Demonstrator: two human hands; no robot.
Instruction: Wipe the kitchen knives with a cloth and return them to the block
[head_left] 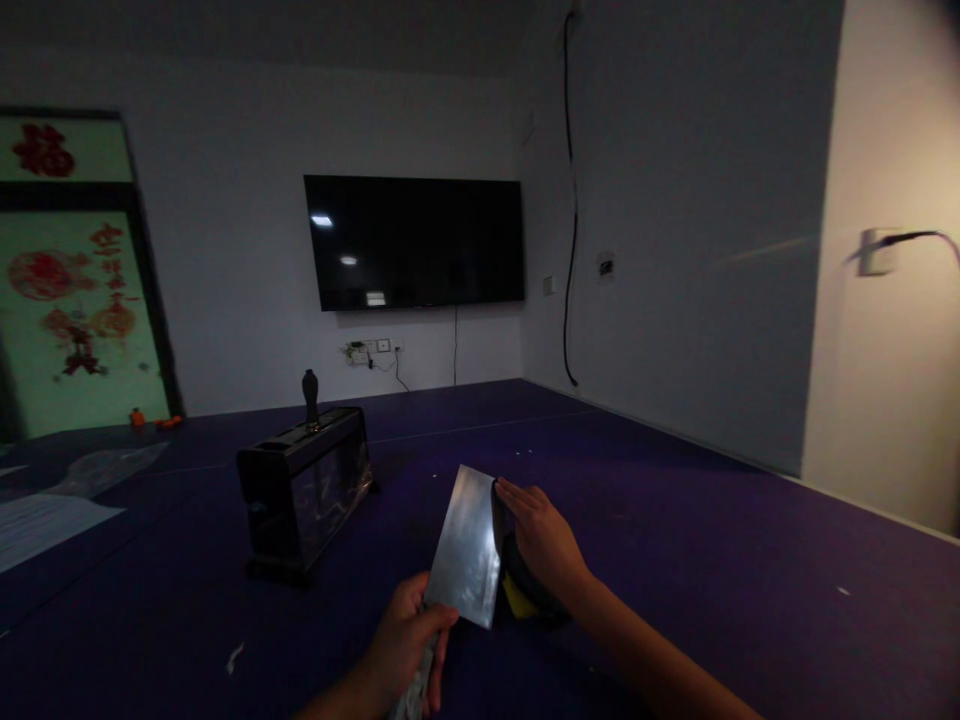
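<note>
Left grip: cleaver; beyond, probably 福

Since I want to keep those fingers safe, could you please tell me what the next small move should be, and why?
I would probably ease the right hand slightly away from the cleaver before turning it: the fingertips sit right beside its long edge, while the left hand grips the handle.
</note>
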